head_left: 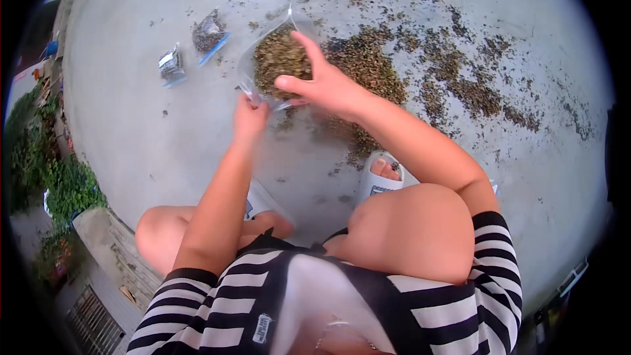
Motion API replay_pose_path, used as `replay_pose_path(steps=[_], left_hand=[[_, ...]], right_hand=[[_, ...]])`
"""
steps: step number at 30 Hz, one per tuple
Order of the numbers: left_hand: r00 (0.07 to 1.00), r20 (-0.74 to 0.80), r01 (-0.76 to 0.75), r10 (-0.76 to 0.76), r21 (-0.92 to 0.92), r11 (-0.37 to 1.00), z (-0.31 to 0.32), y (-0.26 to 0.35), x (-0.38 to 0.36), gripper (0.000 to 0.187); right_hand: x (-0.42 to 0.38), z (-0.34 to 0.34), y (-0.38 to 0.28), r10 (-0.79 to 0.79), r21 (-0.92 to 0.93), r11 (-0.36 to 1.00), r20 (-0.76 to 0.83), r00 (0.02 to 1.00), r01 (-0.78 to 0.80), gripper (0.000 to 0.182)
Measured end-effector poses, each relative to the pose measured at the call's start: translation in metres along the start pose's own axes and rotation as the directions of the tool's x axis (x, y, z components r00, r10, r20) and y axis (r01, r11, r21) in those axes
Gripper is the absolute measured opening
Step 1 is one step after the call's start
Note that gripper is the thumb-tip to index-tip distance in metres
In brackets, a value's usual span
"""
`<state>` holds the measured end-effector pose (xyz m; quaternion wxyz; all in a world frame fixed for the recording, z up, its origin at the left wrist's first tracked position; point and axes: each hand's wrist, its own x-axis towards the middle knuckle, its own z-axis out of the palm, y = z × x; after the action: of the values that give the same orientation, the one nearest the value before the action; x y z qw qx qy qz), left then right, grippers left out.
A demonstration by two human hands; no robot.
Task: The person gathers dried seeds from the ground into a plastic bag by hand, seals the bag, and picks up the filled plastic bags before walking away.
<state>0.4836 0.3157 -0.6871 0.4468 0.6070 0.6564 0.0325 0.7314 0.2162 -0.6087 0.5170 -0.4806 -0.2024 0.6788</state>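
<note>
Grey concrete floor (131, 144) beneath, gripped a clear plastic bag (246, 66) of brown-green flakes (271, 59) by its near edge with left hand (250, 118), spread right hand (327, 87) open over it, judged it light, floppy, best held by the rim.

The clear plastic bag (247, 66) sits toward 11 to 12 o'clock, bulging and partly filled with small, dry-looking brown-green bits (276, 59). More such bits form a loose heap (371, 69) at 1 o'clock, just beside it, thinning into scattered patches toward 2 o'clock across the grey floor (197, 138).
</note>
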Motion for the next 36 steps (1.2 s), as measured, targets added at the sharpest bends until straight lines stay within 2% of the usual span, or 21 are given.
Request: replay_pose_path(steps=[1,2,3,4,6,8,9,10,12,15,20,22,23,26,27,30,31,34,36], left_hand=[[0.998,-0.040,-0.055,0.055,0.017,0.998,0.004,-0.007,0.000,0.040],[0.990,-0.085,-0.111,0.114,0.037,0.993,0.007,-0.011,0.001,0.037],[0.993,-0.083,-0.091,0.087,-0.039,0.995,0.009,-0.011,-0.001,0.033],[0.994,-0.077,-0.077,0.072,-0.072,0.994,0.008,-0.011,-0.002,0.031],[0.997,-0.066,-0.045,0.036,-0.142,0.989,0.001,0.000,-0.009,0.029],[1.000,-0.027,0.001,-0.008,-0.255,0.967,-0.003,0.009,-0.014,0.029],[0.999,-0.008,0.027,-0.031,-0.309,0.951,-0.004,0.010,-0.016,0.029],[0.999,0.006,0.034,-0.034,-0.320,0.947,-0.003,0.008,-0.016,0.028],[0.999,0.028,0.045,-0.037,-0.341,0.939,-0.003,0.003,-0.016,0.027],[0.998,0.067,0.036,-0.013,-0.357,0.933,0.003,0.002,-0.016,0.028],[0.998,0.064,0.038,-0.016,-0.350,0.936,0.006,0.010,-0.017,0.028],[0.998,0.063,0.041,-0.020,-0.352,0.935,0.001,0.014,-0.017,0.028],[0.998,0.061,0.046,-0.027,-0.341,0.939,-0.001,0.015,-0.018,0.027],[0.997,0.072,0.057,-0.034,-0.341,0.938,-0.004,0.013,-0.018,0.027],[0.996,0.080,0.063,-0.037,-0.347,0.936,-0.005,0.011,-0.019,0.027],[0.996,0.080,0.074,-0.048,-0.363,0.929,-0.002,0.013,-0.022,0.027],[0.996,0.084,0.065,-0.036,-0.381,0.922,0.000,0.015,-0.021,0.027],[0.996,0.083,0.055,-0.023,-0.410,0.911,0.001,0.015,-0.025,0.028],[0.997,0.070,0.055,-0.029,-0.415,0.908,0.004,0.017,-0.025,0.031]], right_hand=[[0.017,0.000,0.028,-0.253,-0.364,0.907,-0.074,0.965,0.210,0.096],[0.029,-0.004,0.053,-0.495,-0.686,0.646,-0.041,0.868,0.336,0.099],[0.008,-0.001,0.034,-0.406,-0.716,0.642,-0.013,0.914,0.275,0.099],[-0.010,0.001,0.019,-0.315,-0.650,0.723,-0.009,0.949,0.234,0.086],[-0.026,-0.013,0.036,-0.446,-0.655,0.675,0.005,0.895,0.340,0.070],[-0.049,-0.033,0.052,-0.575,-0.814,0.484,-0.020,0.818,0.320,0.062],[-0.062,-0.046,0.064,-0.646,-0.876,0.366,0.004,0.763,0.315,0.069],[-0.076,-0.057,0.081,-0.660,-0.924,0.278,0.013,0.751,0.261,0.080],[-0.106,-0.071,0.104,-0.507,-0.992,0.057,0.067,0.860,0.110,0.095],[-0.123,-0.088,0.130,-0.297,-0.994,-0.082,0.096,0.950,0.074,0.104],[-0.073,-0.107,0.107,-0.320,-0.983,-0.173,0.112,0.941,0.059,0.111],[-0.041,-0.112,0.074,-0.281,-0.989,-0.143,0.004,0.960,-0.037,0.114],[-0.034,-0.113,0.069,-0.312,-0.987,-0.157,0.008,0.950,-0.044,0.107],[-0.026,-0.113,0.070,-0.190,-0.986,-0.158,0.082,0.978,0.052,0.093],[-0.032,-0.108,0.073,-0.296,-0.982,-0.168,0.135,0.946,0.087,0.074],[-0.039,-0.118,0.086,-0.265,-0.988,-0.071,0.154,0.952,0.140,0.058],[-0.044,-0.122,0.089,-0.358,-0.987,-0.002,0.152,0.921,0.162,0.055],[-0.057,-0.125,0.076,-0.426,-0.951,0.297,-0.053,0.903,0.084,0.057],[-0.069,-0.123,0.064,-0.410,-0.976,0.217,-0.122,0.904,-0.034,0.065]])
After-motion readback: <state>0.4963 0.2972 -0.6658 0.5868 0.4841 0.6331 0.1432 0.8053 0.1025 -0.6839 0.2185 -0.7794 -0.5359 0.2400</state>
